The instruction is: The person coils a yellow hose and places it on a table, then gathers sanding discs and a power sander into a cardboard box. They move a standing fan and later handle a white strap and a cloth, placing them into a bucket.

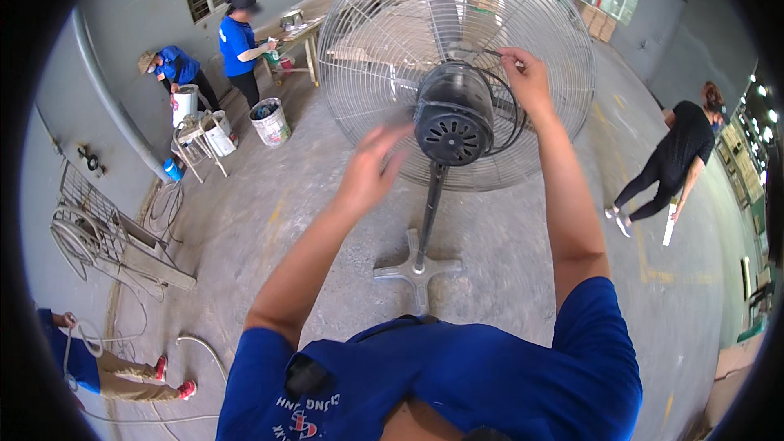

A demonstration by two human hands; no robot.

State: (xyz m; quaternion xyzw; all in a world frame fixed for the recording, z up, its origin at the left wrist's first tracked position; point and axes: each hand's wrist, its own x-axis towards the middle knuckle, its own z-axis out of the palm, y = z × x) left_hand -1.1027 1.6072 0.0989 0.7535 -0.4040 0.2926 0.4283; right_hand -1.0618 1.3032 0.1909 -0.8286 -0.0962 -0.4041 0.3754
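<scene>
Bright, diffuse light; lamps glaring far right; left hand partly blurred; edges bent, corners black.

Black motor, silvery wire guard

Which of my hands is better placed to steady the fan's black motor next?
Probably your left hand: it looks open, with blurred fingers close beside the motor. Your right hand is higher, near the wire cage, and seems to pinch something thin and dark.
</scene>
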